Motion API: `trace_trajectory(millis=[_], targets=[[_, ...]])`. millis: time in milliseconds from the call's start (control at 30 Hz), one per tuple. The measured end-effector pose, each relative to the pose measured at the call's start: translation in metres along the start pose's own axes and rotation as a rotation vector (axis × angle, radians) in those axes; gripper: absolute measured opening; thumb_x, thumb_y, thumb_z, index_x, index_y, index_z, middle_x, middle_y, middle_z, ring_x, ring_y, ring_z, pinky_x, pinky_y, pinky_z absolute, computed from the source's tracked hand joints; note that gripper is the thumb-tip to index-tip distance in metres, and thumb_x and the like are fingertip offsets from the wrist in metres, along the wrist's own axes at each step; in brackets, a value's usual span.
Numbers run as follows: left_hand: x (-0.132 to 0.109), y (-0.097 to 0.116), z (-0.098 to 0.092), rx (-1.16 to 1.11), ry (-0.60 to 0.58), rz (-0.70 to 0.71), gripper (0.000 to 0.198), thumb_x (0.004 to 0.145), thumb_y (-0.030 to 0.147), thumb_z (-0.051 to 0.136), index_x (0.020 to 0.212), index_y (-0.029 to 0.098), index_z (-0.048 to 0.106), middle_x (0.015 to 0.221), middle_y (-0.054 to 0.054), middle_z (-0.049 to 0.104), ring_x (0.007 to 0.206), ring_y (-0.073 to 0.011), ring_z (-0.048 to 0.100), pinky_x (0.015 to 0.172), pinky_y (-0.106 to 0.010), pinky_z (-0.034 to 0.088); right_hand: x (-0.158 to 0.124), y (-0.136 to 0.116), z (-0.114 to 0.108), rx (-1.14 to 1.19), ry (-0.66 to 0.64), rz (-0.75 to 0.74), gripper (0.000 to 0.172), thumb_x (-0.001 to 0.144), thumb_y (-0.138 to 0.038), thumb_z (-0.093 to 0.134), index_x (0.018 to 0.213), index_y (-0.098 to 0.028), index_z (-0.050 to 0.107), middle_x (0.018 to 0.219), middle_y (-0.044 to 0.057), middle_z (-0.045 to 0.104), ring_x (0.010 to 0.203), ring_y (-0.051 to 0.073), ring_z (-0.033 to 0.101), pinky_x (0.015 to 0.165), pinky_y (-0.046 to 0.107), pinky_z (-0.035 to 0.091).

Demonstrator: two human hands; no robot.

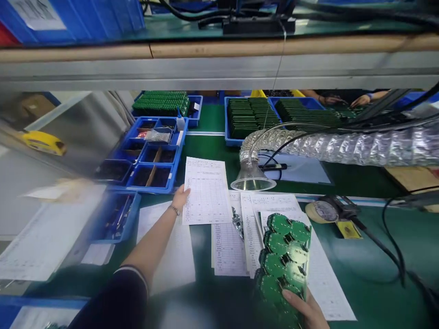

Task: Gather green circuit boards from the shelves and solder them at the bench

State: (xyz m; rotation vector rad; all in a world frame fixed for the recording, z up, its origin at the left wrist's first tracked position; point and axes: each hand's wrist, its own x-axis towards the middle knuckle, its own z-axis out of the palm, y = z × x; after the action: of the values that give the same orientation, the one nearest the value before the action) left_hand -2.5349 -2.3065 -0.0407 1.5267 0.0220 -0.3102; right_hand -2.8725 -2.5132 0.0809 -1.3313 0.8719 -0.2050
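The left hand (180, 197) is open, its fingers reaching onto the left edge of a printed form (206, 191), with a bracelet (174, 209) on the wrist. The right hand (303, 308), at about 5 o'clock in the view, is closed around the lower end of a panel of green circuit boards (284, 260), which it holds up on edge in front of overlapping printed sheets (270, 203) on the green bench (360, 246). From the panel, a clear funnel (253, 178) on a foil duct (343, 146) hangs at about 11 o'clock, and a roll of tape (322, 211) lies at about 2 o'clock. A blue compartment tray (147, 155) sits at about 11 o'clock from the left hand. Further off, at 12 o'clock in the view, a blue bin (252, 119) holds rows of green boards, and a co-worker's hands (360, 100) work at about 1 o'clock.
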Motion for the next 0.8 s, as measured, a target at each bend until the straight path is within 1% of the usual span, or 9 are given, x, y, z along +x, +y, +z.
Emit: trace_trajectory(millis=[100, 167, 233, 300, 333, 433, 533, 667, 800], targets=[[0.01, -0.003, -0.005, 0.114, 0.048, -0.009, 0.033, 0.079, 0.034, 0.057, 0.104, 0.012, 0.055, 0.096, -0.009, 0.063, 0.089, -0.0209, 0.06, 0.081, -0.043, 0.047, 0.002, 0.0, 0.01, 0.026, 0.023, 0.091, 0.08, 0.06, -0.042, 0.067, 0.131, -0.025, 0.034, 0.111, 0.007, 0.062, 0.104, 0.033, 0.055, 0.094, 0.044, 0.042], [0.001, 0.003, -0.011, 0.189, 0.104, 0.022, 0.043, 0.073, 0.034, 0.064, 0.109, 0.012, 0.053, 0.106, -0.014, 0.06, 0.103, -0.0273, 0.054, 0.089, -0.047, 0.041, 0.006, 0.0, 0.013, 0.021, 0.014, 0.078, 0.083, 0.059, -0.041, 0.068, 0.132, -0.025, 0.032, 0.113, 0.008, 0.061, 0.103, 0.034, 0.055, 0.091, 0.043, 0.045], [-0.025, 0.011, -0.012, 0.247, 0.147, 0.076, 0.057, 0.067, 0.033, 0.069, 0.116, 0.014, 0.049, 0.122, -0.016, 0.05, 0.118, -0.0307, 0.041, 0.099, -0.047, 0.032, 0.012, 0.001, 0.016, 0.002, -0.011, 0.074, 0.081, 0.06, -0.04, 0.068, 0.131, -0.023, 0.032, 0.114, 0.01, 0.06, 0.102, 0.033, 0.056, 0.088, 0.044, 0.047], [-0.066, 0.016, -0.004, 0.266, 0.115, 0.12, 0.062, 0.067, 0.035, 0.068, 0.122, 0.02, 0.044, 0.134, -0.011, 0.039, 0.127, -0.0277, 0.03, 0.104, -0.043, 0.026, 0.021, 0.0, 0.019, -0.048, -0.045, 0.071, 0.077, 0.062, -0.041, 0.067, 0.129, -0.021, 0.034, 0.115, 0.011, 0.058, 0.105, 0.032, 0.054, 0.087, 0.045, 0.046], [-0.09, 0.018, 0.004, 0.259, 0.059, 0.13, 0.062, 0.07, 0.037, 0.066, 0.125, 0.022, 0.042, 0.135, -0.01, 0.038, 0.125, -0.0262, 0.033, 0.103, -0.043, 0.028, 0.027, -0.001, 0.023, -0.102, -0.069, 0.053, 0.076, 0.062, -0.04, 0.067, 0.127, -0.02, 0.036, 0.116, 0.011, 0.058, 0.107, 0.032, 0.052, 0.089, 0.045, 0.045], [-0.156, 0.018, 0.035, -0.067, -0.47, -0.011, 0.082, 0.071, 0.039, 0.065, 0.137, 0.029, 0.017, 0.141, -0.012, 0.027, 0.128, -0.0266, 0.028, 0.101, -0.046, 0.029, 0.045, -0.005, 0.042, -0.372, -0.185, -0.056, 0.067, 0.062, -0.037, 0.068, 0.121, -0.019, 0.041, 0.115, 0.009, 0.058, 0.107, 0.028, 0.053, 0.09, 0.04, 0.045], [-0.187, 0.015, 0.059, -0.4, -0.659, -0.069, 0.105, 0.064, 0.037, 0.072, 0.139, 0.032, -0.002, 0.147, -0.01, 0.013, 0.132, -0.0268, 0.02, 0.105, -0.044, 0.022, 0.058, -0.005, 0.074, -0.68, -0.261, -0.181, 0.05, 0.066, -0.035, 0.064, 0.109, -0.019, 0.045, 0.099, 0.006, 0.063, 0.092, 0.024, 0.06, 0.08, 0.035, 0.049], [-0.183, 0.004, 0.058, -0.652, -0.496, -0.173, 0.106, 0.066, 0.03, 0.071, 0.138, 0.032, -0.007, 0.142, -0.005, 0.028, 0.129, -0.0213, 0.028, 0.106, -0.036, 0.022, 0.053, 0.002, 0.118, -1.008, -0.36, -0.305, 0.044, 0.074, -0.033, 0.054, 0.112, -0.016, 0.04, 0.078, 0.005, 0.064, 0.069, 0.023, 0.063, 0.062, 0.036, 0.051], [-0.17, -0.007, 0.039, -0.823, -0.349, -0.392, 0.088, 0.061, 0.035, 0.072, 0.136, 0.025, 0.025, 0.124, -0.007, 0.052, 0.113, -0.0269, 0.048, 0.097, -0.039, 0.035, 0.04, 0.004, 0.143, -1.162, -0.546, -0.617, 0.079, 0.07, -0.045, 0.061, 0.132, -0.011, 0.024, 0.115, 0.019, 0.052, 0.102, 0.031, 0.054, 0.078, 0.046, 0.049]])
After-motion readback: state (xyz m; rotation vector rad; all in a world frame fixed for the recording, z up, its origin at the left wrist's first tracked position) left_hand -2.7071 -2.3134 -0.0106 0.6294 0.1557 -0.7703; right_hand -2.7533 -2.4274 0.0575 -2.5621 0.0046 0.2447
